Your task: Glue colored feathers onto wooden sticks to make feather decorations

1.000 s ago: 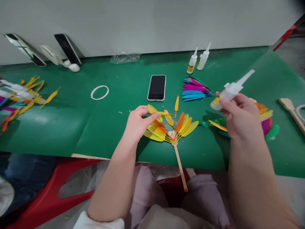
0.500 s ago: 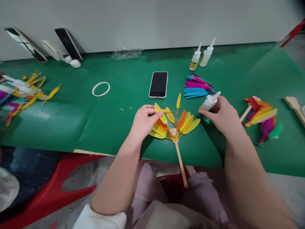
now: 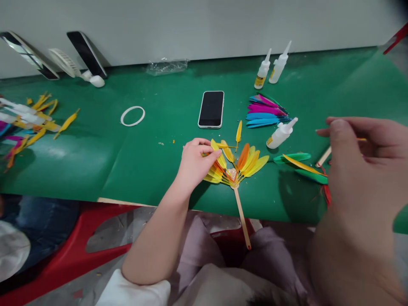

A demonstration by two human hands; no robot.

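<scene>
Left fingers (image 3: 216, 157) are pinching a yellow feather (image 3: 228, 147) above the feathered stick (image 3: 241, 214) at the bench's (image 3: 143, 170) near edge. Both sides are fanning out; upper middle is showing a gap. Right hand (image 3: 366, 170) is hovering; can't tell its grip.

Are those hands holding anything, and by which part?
The left hand pinches a yellow feather by its vane, the quill pointing right. Whether the right hand holds anything cannot be told.

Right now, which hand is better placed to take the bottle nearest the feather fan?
Probably the right hand: nothing shows in its fingers, and the bottle is on its side of the feather fan. The left hand is busy pinching a yellow feather.
</scene>
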